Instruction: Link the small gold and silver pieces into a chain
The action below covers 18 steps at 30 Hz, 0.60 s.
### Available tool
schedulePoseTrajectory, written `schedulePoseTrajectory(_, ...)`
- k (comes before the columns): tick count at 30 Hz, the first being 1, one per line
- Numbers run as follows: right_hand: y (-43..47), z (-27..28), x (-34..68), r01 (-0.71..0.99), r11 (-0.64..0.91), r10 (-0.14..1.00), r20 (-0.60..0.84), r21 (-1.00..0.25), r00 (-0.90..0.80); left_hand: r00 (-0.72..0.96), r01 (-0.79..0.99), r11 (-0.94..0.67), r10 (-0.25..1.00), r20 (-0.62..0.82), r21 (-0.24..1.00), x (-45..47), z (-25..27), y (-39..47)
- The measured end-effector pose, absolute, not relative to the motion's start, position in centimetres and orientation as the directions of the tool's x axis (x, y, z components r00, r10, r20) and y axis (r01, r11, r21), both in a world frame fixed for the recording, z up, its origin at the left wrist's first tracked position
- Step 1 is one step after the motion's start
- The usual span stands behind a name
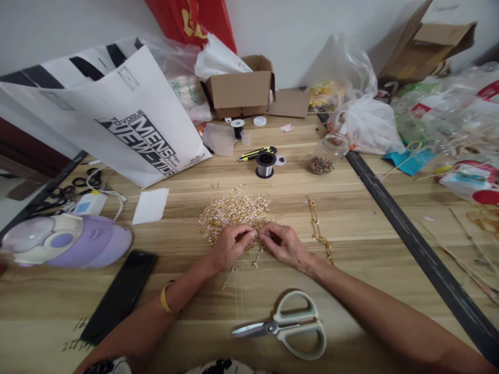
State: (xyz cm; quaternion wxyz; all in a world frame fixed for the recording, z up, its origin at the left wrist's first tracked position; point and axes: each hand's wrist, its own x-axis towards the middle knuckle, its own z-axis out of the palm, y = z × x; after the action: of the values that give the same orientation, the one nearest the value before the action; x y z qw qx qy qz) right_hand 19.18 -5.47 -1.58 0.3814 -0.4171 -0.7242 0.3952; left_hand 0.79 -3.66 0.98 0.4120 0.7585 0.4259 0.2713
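Note:
My left hand [234, 245] and my right hand [284, 244] meet fingertip to fingertip at the near edge of a heap of small gold and silver chain pieces [234, 208]. Each hand pinches with thumb and forefinger. A thin silver chain [245, 267] hangs from between them and trails onto the wooden table, a small ring along its length. Exactly which part each hand grips is too small to see. To the right of my right hand lies a gold chain [320, 234]. Scissors [288, 327] with pale handles rest closest to me, blades pointing left.
Behind the heap stand a wire spool [265, 165], a yellow-black cutter knife [253, 154] and a clear jar [325, 156] of beads. On the left are a black phone [120, 296], a purple bottle [86, 241] and a white paper bag [148, 124]. Plastic bags [366, 124] crowd the back right.

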Motion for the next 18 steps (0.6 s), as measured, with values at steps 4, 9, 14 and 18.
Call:
schedulePoseTrajectory(4, -5.54, -1.69, 19.16, 0.328, 0.386, 0.889, 0.253, -0.862, -0.381, 0.506, 0.438, -0.285, 0.862, 0.028, 0.853, 0.77, 1.1, -3.7)
schedulePoseTrajectory(9, -5.55, -1.79, 19.1, 0.35, 0.428, 0.875, 0.286, -0.833, -0.391, 0.52, 0.436, -0.306, 0.853, 0.04, 0.847, 0.73, 0.92, -3.69)
schedulePoseTrajectory(14, -5.62, -1.56, 19.1, 0.351, 0.403, 0.884, 0.261, -0.845, -0.388, 0.523, 0.455, -0.332, 0.851, 0.054, 0.827, 0.72, 0.59, -3.68)
schedulePoseTrajectory(18, -5.58, -1.29, 19.15, 0.289, 0.303, 0.906, 0.18, -0.908, -0.383, 0.51, 0.447, -0.303, 0.859, 0.039, 0.841, 0.75, 0.6, -3.67)
